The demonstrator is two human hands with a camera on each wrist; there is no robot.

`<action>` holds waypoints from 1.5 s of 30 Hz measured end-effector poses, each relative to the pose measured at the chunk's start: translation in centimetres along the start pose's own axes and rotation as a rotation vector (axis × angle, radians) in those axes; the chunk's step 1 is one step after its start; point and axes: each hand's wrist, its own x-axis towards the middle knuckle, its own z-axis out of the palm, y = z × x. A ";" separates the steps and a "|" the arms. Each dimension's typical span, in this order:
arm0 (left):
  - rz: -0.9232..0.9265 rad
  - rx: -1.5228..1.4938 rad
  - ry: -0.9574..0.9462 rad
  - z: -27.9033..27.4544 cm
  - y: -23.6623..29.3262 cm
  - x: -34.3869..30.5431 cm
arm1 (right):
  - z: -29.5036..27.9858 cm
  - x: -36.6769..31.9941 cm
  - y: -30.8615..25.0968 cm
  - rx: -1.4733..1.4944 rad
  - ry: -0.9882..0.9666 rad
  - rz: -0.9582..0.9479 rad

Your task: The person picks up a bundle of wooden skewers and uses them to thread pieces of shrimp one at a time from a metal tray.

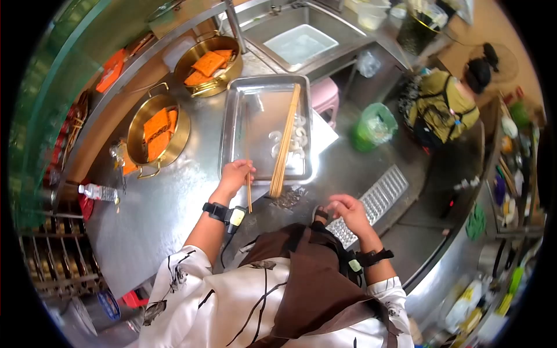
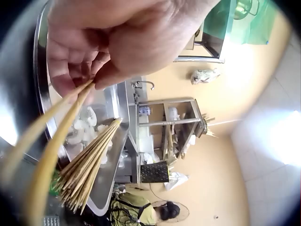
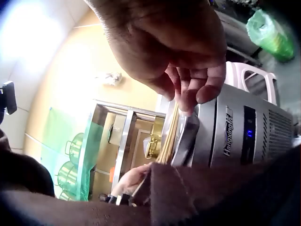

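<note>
My left hand pinches two thin bamboo skewers between thumb and fingertips at the near left of the metal tray. Beside it a thick bundle of bamboo skewers lies slantwise across the tray, its near ends sticking out past the rim. White curled pieces that look like peeled shrimp lie around the bundle on the tray floor. My right hand hangs in front of the counter edge with loosely bent fingers, nothing visible in it. In the right wrist view its fingertips overlap the distant skewer bundle.
Two brass pots with orange blocks stand left of the tray. A water bottle lies further left. Behind are a sink and a pink stool. A green-bagged bin and another person are at the right.
</note>
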 end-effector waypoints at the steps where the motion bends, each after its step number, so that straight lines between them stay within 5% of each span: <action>1: -0.006 0.003 0.062 -0.4 -0.5 -0.8 | 0.3 0.3 -0.7 -0.021 -0.026 -0.024; 7: 0.053 0.073 0.258 3.2 0.2 3.4 | -4.0 11.2 -7.3 -0.314 -0.096 -0.130; 9: 0.057 0.014 0.221 2.8 -1.4 4.1 | -2.6 13.5 -9.3 -0.835 -0.096 -0.725; 14: 0.028 -0.071 0.238 3.0 -0.1 3.9 | 2.8 18.9 -11.3 -1.040 -0.235 -0.925; 16: 0.023 -0.065 0.235 2.9 0.0 4.3 | 4.8 22.0 -10.7 -1.282 -0.300 -1.159; 20: -0.039 -0.023 0.218 2.9 0.4 4.2 | 7.1 26.2 -9.3 -1.506 -0.471 -1.311; 23: 0.081 0.014 0.249 3.1 -0.9 5.1 | 7.8 27.9 -10.2 -1.646 -0.631 -1.174; 29: 0.258 0.178 0.318 3.2 -1.9 5.1 | 9.1 28.7 -17.0 -1.238 -0.421 -1.225; 31: 0.607 0.714 0.699 4.9 1.9 2.6 | 9.5 29.1 -18.8 -0.848 -0.354 -1.121; 33: 0.602 0.658 0.597 6.1 4.0 1.5 | 9.6 28.9 -20.5 -0.776 -0.272 -1.106; 35: 0.726 0.707 0.277 7.2 4.9 1.7 | 9.7 28.4 -22.0 -0.501 -0.171 -0.760; 41: 0.369 0.929 0.149 10.4 6.3 4.5 | 7.0 24.7 -23.6 -0.156 -0.021 -0.794; 45: 0.374 0.900 0.163 11.5 5.3 8.3 | 3.5 22.3 -22.5 -0.013 0.051 -0.736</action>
